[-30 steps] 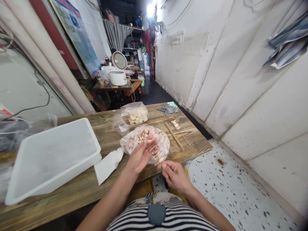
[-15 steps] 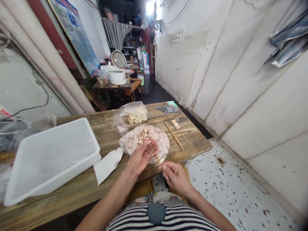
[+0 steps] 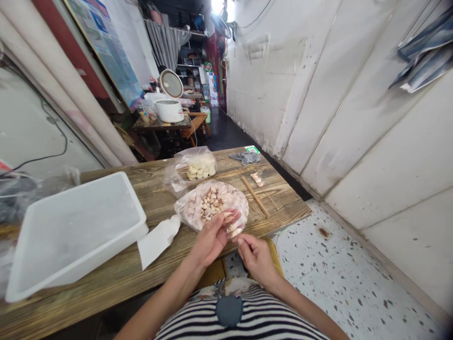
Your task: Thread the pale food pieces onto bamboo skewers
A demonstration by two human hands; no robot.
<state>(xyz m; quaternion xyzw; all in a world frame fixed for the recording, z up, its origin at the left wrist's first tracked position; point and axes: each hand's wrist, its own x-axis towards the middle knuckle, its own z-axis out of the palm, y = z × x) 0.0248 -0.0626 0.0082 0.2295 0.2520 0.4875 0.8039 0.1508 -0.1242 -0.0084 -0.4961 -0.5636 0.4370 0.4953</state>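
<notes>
My left hand [image 3: 213, 240] pinches a garlic clove [image 3: 228, 215] between thumb and fingers, over the near side of an open plastic bag [image 3: 184, 203]. Several loose garlic cloves [image 3: 211, 203] fill that bag. My right hand [image 3: 257, 257] is closed on the near end of a thin skewer, most of which is hidden. Cloves threaded on the skewer [image 3: 235, 230] sit between my two hands, close to the left fingertips. On the table to the right lies a finished-looking skewer of garlic cloves [image 3: 257, 179], beside a bundle of bare bamboo sticks [image 3: 255, 197].
Behind the garlic, a clear bag [image 3: 173, 177] holds skewered pale slices [image 3: 201, 168]. A crumpled grey plastic bag [image 3: 246, 157] lies at the table's far end. To the left are a white plastic tray [image 3: 79, 226] and a paper sheet [image 3: 157, 241]. A rice cooker [image 3: 170, 111] stands further back.
My left hand has shifted slightly right, bringing the clove near the skewer. The stick that crossed the left palm is now mostly out of sight. My right hand keeps its grip.
</notes>
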